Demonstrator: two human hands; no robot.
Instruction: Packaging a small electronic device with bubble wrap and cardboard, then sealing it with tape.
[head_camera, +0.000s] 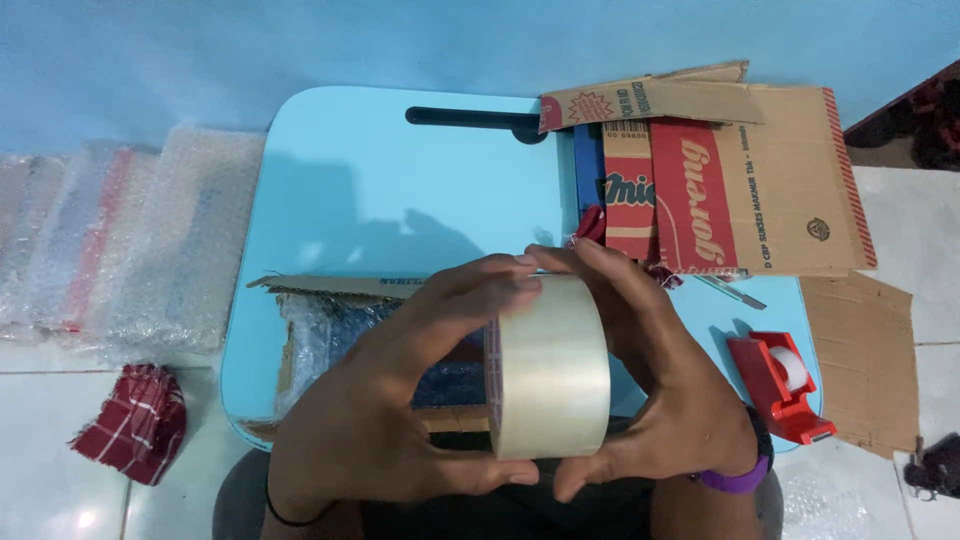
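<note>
Both hands gripping clear tape roll (550, 370) above table (330, 160): left hand (400, 400) and right hand (660, 390) pinching rims. Roll appearing light, stiff, smooth-faced; rims offering surest hold.

A flattened brown and red cardboard box (735, 180) lies at the table's far right corner. A bubble-wrapped parcel (335, 335) sits on brown cardboard near the front edge, behind the hands.
</note>
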